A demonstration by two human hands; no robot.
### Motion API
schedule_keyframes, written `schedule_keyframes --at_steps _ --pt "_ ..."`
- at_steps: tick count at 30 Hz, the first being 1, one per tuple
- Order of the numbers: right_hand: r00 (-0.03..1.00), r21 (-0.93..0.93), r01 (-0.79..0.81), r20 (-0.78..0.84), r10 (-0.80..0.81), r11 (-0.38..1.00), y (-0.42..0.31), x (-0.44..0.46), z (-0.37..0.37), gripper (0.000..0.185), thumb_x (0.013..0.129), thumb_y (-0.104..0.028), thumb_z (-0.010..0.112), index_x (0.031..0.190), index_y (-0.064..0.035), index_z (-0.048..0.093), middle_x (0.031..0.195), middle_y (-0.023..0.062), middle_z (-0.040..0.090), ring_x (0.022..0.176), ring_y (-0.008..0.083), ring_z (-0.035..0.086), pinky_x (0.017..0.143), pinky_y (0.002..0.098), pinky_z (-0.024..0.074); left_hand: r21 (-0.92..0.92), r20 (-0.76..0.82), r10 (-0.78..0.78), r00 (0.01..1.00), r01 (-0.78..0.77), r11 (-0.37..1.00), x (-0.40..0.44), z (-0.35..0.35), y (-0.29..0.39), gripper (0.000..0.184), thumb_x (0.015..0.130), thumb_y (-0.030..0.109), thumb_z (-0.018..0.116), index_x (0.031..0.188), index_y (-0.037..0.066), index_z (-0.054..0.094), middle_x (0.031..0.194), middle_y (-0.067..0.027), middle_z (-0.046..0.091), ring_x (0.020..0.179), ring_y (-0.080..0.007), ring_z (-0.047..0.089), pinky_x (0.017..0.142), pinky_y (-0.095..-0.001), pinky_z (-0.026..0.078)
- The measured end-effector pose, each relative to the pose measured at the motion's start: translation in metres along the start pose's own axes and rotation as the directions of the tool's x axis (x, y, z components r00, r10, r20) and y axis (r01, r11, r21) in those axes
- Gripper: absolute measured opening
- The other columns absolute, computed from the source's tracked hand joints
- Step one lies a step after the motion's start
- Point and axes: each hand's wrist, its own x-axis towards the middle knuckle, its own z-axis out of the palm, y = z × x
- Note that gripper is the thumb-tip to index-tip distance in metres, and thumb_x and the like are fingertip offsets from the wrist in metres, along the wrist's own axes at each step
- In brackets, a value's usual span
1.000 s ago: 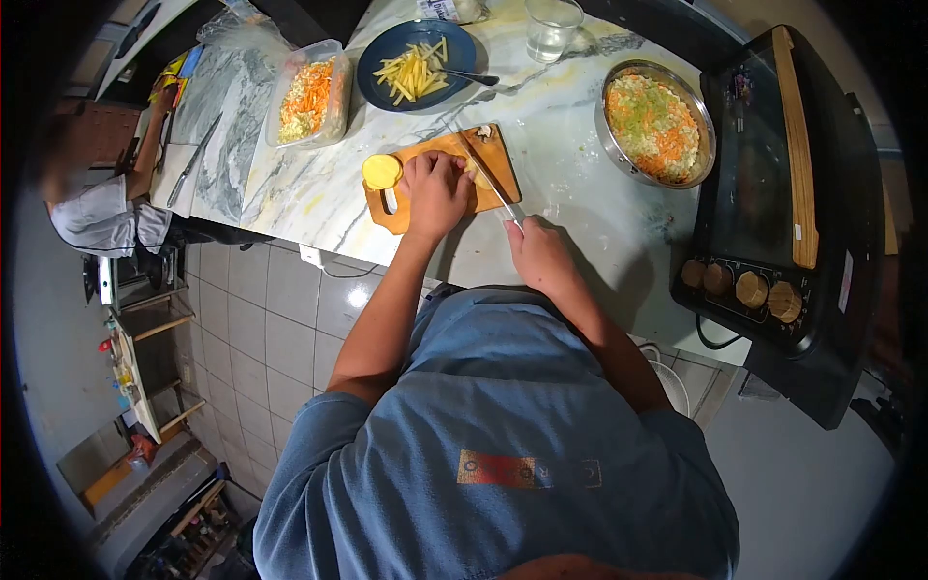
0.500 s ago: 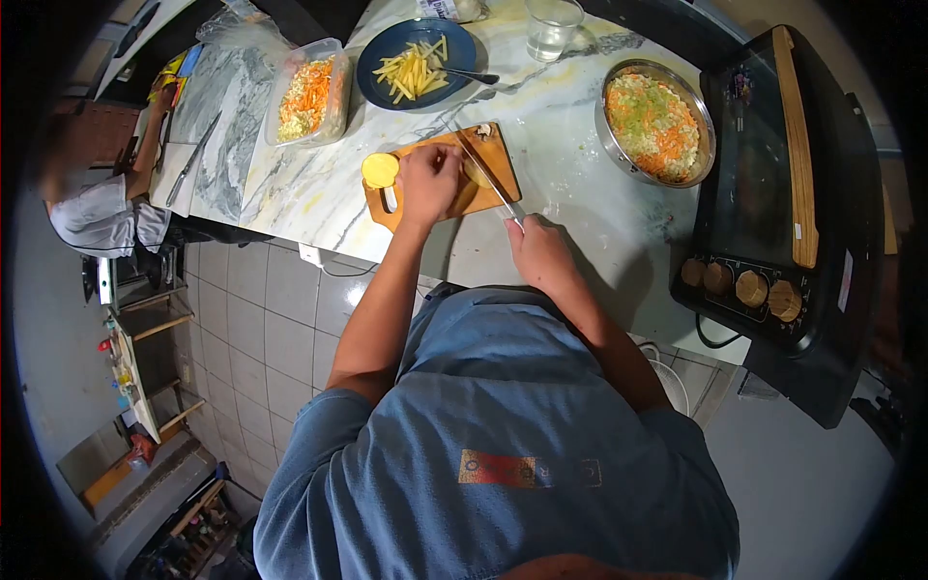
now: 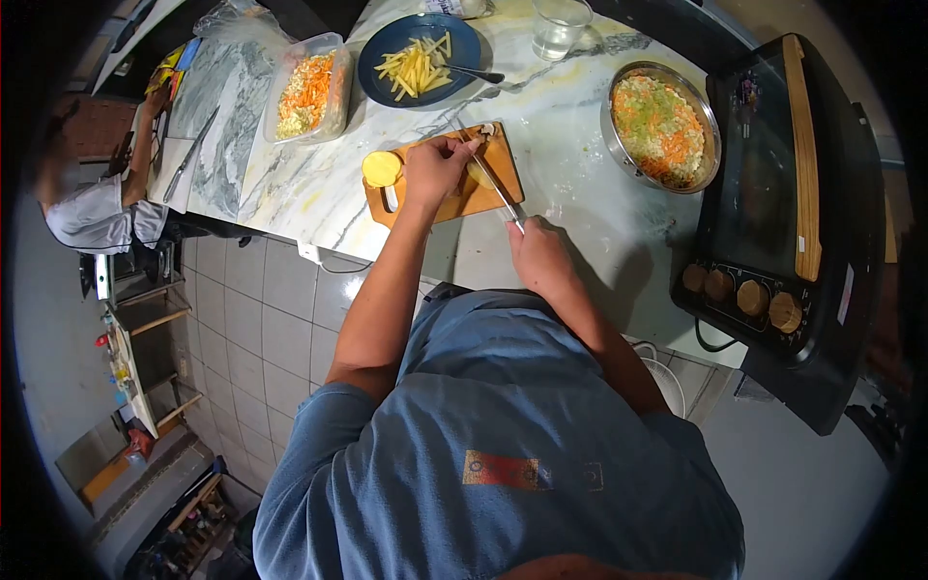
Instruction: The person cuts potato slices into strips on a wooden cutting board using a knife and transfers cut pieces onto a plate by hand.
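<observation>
a knife [image 3: 499, 187] is grasped by its handle in the right hand [image 3: 541, 256], its blade slanted over a cutting board [image 3: 505, 164] in an apparent slicing step. whether anything is pinched by the left hand [image 3: 432, 176], at the blade, cannot be told. yellow rounds [image 3: 382, 169] are seen beside that hand. for another cut, cleared fingertips would be called for.

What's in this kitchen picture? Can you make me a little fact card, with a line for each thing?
Left hand: above the board, fingers by the knife
Right hand: holding the knife
Blue plate: yellow sticks
Tub: orange and pale shreds
Metal bowl: orange, green and pale bits
</observation>
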Motion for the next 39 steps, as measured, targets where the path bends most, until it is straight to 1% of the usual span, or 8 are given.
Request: schedule_keyframes --at_steps 15,19,21,22,24,25,35,39 --pt "0.997 -0.015 -0.069 0.032 0.069 0.998 -0.008 0.001 -0.005 0.047 0.101 -0.042 0.044 0.103 0.0035 0.057 0.094 0.0308 0.066 0.093 0.0492 0.063 0.083 0.0558 0.0495 0.128 0.02 0.009 1.0 -0.011 0.992 0.002 -0.001 0.005 0.037 0.082 0.045 0.074 0.078 0.008 0.074 0.061 -0.0048 0.066 0.06 -0.0205 0.063 0.061 -0.0359 0.046" --pt "0.998 -0.009 -0.057 -0.013 0.057 0.998 -0.004 0.0 0.0 0.046 0.1 -0.041 0.045 0.101 0.0033 0.058 0.092 0.0315 0.066 0.092 0.0503 0.063 0.081 0.0563 0.0489 -0.005 -0.029 0.084 0.996 -0.084 0.996 -0.003 0.003 -0.014 0.033 0.084 0.039 0.073 0.078 0.007 0.073 0.061 -0.0071 0.066 0.057 -0.022 0.063 0.06 -0.0367 0.046" --pt "0.998 -0.002 -0.047 -0.038 0.047 0.999 -0.004 -0.002 0.0 0.046 0.1 -0.041 0.045 0.1 0.0031 0.057 0.09 0.0322 0.065 0.09 0.0514 0.062 0.08 0.0569 0.0483 -0.113 -0.007 0.167 0.986 -0.167 0.979 -0.011 0.001 -0.022 0.022 0.083 0.029 0.073 0.087 0.007 0.072 0.076 -0.009 0.068 0.073 -0.0256 0.064 0.071 -0.0384 0.046" --pt "0.998 -0.008 -0.043 -0.054 0.043 0.999 -0.004 -0.003 0.0 0.046 0.1 -0.041 0.045 0.1 0.003 0.057 0.09 0.032 0.065 0.09 0.0513 0.062 0.08 0.0571 0.0482 -0.114 -0.01 0.17 0.985 -0.17 0.979 -0.017 0.001 -0.022 0.022 0.083 0.029 0.073 0.087 0.007 0.072 0.076 -0.009 0.068 0.073 -0.0256 0.064 0.071 -0.0384 0.046" --pt "0.997 -0.017 -0.03 -0.069 0.029 0.999 -0.006 -0.005 -0.001 0.046 0.1 -0.042 0.045 0.1 0.0028 0.057 0.09 0.0318 0.065 0.09 0.0512 0.062 0.08 0.0573 0.0482 0.323 -0.1 0.564 0.82 -0.509 0.798 -0.03 0.001 -0.023 0.023 0.082 0.022 0.073 0.099 0.007 0.068 0.094 -0.0096 0.066 0.091 -0.0273 0.06 0.083 -0.0389 0.046" --pt "0.997 -0.031 -0.033 -0.074 0.03 0.999 -0.007 -0.006 -0.002 0.046 0.1 -0.041 0.045 0.101 0.0025 0.057 0.09 0.0309 0.066 0.09 0.0504 0.063 0.081 0.0565 0.0489 0.27 -0.057 0.465 0.884 -0.435 0.859 -0.032 0.002 -0.024 0.029 0.078 0.019 0.074 0.104 0.009 0.067 0.104 -0.0106 0.064 0.105 -0.0336 0.053 0.093 -0.0427 0.04" --pt "0.996 -0.066 0.015 -0.091 -0.021 0.998 0.005 -0.008 -0.004 0.044 0.1 -0.041 0.045 0.103 0.0014 0.056 0.087 0.0301 0.066 0.087 0.0499 0.064 0.079 0.0568 0.0491 0.288 -0.081 0.481 0.873 -0.442 0.85 -0.032 0.002 -0.022 0.023 0.081 0.021 0.074 0.1 0.009 0.07 0.1 -0.0095 0.063 0.101 -0.0312 0.055 0.089 -0.0412 0.042" --pt "0.991 -0.074 0.052 -0.121 -0.061 0.996 0.009 -0.006 0.0 0.045 0.1 -0.042 0.044 0.1 0.0015 0.057 0.086 0.0306 0.066 0.085 0.0502 0.063 0.079 0.057 0.0489 0.125 -0.114 0.499 0.859 -0.486 0.865 -0.03 -0.002 -0.022 0.018 0.081 0.017 0.073 0.095 0.007 0.07 0.096 -0.011 0.063 0.097 -0.0306 0.055 0.09 -0.0408 0.041"
